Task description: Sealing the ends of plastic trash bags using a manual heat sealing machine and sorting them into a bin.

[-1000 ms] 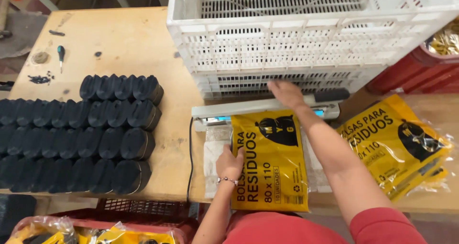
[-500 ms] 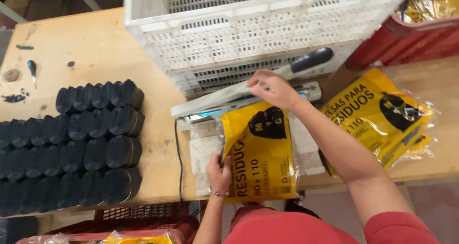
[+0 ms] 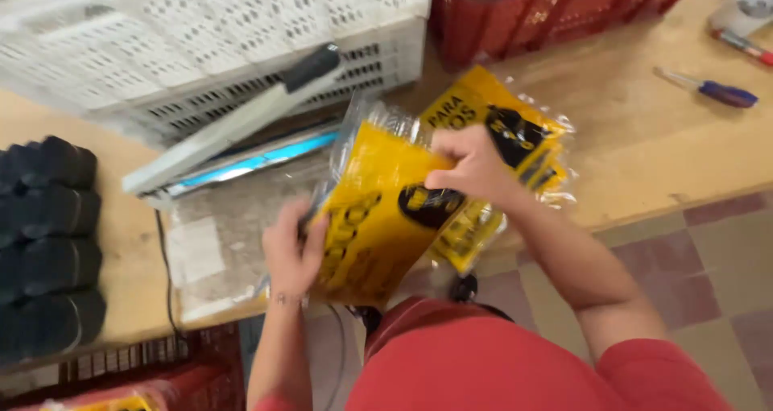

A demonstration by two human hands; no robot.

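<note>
Wooden workbench (image 3: 644,149), light top, worn and scuffed. Floor (image 3: 725,274) is tiled in dull red and grey squares with pale joints. White slatted crate (image 3: 201,49) and red crate (image 3: 555,8) sit at the bench's far edge; lighting even.

Yellow pack (image 3: 378,218) was lifted off the sealer (image 3: 241,149), tilted at frame centre. Right hand (image 3: 471,169) left the sealer arm and gripped the pack's top edge; left hand (image 3: 294,246) held its lower-left edge.
</note>
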